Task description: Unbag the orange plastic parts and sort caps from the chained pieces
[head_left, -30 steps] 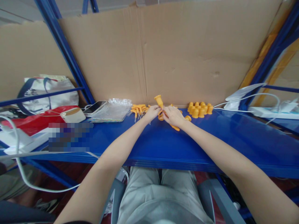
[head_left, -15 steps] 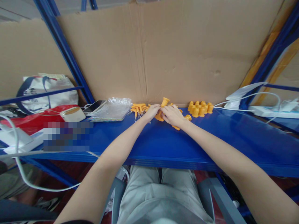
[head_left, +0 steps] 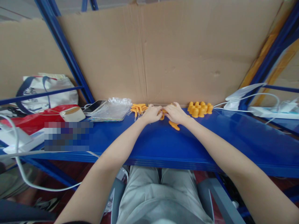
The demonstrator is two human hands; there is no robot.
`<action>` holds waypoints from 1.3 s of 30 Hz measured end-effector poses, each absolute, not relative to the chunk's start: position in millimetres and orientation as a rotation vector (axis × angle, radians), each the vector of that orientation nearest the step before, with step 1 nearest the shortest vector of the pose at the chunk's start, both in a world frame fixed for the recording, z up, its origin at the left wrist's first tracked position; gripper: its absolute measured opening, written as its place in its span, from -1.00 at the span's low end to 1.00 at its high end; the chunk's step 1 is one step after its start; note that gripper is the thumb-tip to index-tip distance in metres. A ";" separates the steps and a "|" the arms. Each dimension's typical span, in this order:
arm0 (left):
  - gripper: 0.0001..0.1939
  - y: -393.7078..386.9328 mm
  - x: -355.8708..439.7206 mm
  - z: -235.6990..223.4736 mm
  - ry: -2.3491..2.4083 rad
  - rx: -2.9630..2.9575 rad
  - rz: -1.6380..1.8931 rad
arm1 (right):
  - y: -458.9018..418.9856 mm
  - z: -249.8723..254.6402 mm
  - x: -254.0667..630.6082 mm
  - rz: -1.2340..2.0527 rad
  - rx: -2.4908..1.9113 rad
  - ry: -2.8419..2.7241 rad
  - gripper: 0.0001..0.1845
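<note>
My left hand (head_left: 152, 114) and my right hand (head_left: 174, 112) meet near the back of the blue shelf, with fingers closed on a small orange plastic piece (head_left: 163, 114) between them. Fingers cover much of that piece, so its full shape is hidden. Just below my right hand lies a curved orange plastic part (head_left: 174, 125). Left of my left hand is a pile of orange branched plastic parts with small metal chains (head_left: 138, 108). To the right stands a cluster of several orange flared, spool-like pieces (head_left: 200, 109).
Clear plastic bags (head_left: 114, 109) and a phone (head_left: 95, 106) lie to the left, beside a white-and-tan case (head_left: 73, 114) and a red bag (head_left: 42, 116). A cardboard sheet (head_left: 182, 49) backs the blue shelf (head_left: 163, 143). White cables and a power strip (head_left: 275, 112) are at right.
The flared orange piece that stuck up above my hands no longer shows there. My hands have shifted slightly apart, and the orange piece beside my right wrist is out of sight.
</note>
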State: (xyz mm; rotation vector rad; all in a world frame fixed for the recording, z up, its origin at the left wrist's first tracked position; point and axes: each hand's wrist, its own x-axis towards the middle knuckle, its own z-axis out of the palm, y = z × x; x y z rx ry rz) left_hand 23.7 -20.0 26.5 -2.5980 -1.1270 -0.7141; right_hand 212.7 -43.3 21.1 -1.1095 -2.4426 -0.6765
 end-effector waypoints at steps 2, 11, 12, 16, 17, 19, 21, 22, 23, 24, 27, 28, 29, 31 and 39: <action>-0.74 -23.2 23.5 29.6 -1.093 -2.594 -0.660 | -42.7 20.2 212.9 -0.679 -1.160 -2.449 -0.61; -0.77 -24.0 22.4 37.2 -1.041 -2.603 -0.682 | -45.7 22.3 209.3 -0.772 -1.211 -2.391 -0.64; -0.78 -22.8 21.9 36.6 -1.044 -2.610 -0.697 | -45.7 22.8 209.3 -0.781 -1.203 -2.390 -0.65; -0.80 -17.9 20.5 34.3 -1.079 -2.669 -0.825 | -46.4 26.9 210.0 -0.840 -1.161 -2.393 -0.68; -0.80 -16.5 20.6 34.2 -1.103 -2.693 -0.879 | -46.9 28.5 210.2 -0.858 -1.151 -2.393 -0.67; -0.80 -13.6 21.0 34.8 -1.168 -2.752 -1.016 | -48.3 32.1 211.0 -0.895 -1.131 -2.384 -0.65; -0.82 -10.5 21.6 36.5 -1.226 -2.834 -1.161 | -49.8 35.1 212.0 -0.932 -1.100 -2.368 -0.62; -0.83 -9.2 21.9 37.6 -1.249 -2.887 -1.219 | -50.4 36.2 212.5 -0.949 -1.082 -2.359 -0.61; -0.84 -8.2 22.0 38.7 -1.273 -2.945 -1.260 | -50.8 37.0 213.1 -0.965 -1.064 -2.355 -0.59; -0.84 -7.7 22.2 39.7 -1.298 -3.001 -1.280 | -51.0 37.4 213.7 -0.976 -1.049 -2.355 -0.58; -0.81 -10.0 23.5 40.6 -1.397 -3.058 -1.218 | -50.1 37.1 216.2 -0.963 -1.042 -2.389 -0.59; -0.81 -12.2 24.5 40.0 -1.420 -3.020 -1.164 | -49.3 36.4 217.3 -0.941 -1.054 -2.415 -0.61; -0.81 -14.8 25.7 39.0 -1.419 -2.957 -1.091 | -48.3 35.4 218.5 -0.908 -1.071 -2.445 -0.63; -0.83 -20.9 29.0 35.9 -1.342 -2.799 -0.903 | -45.8 32.8 220.8 -0.817 -1.113 -2.506 -0.68; -0.75 -37.6 39.0 34.2 -0.897 -2.445 -0.533 | -41.1 27.7 220.8 -0.569 -1.234 -2.521 -0.69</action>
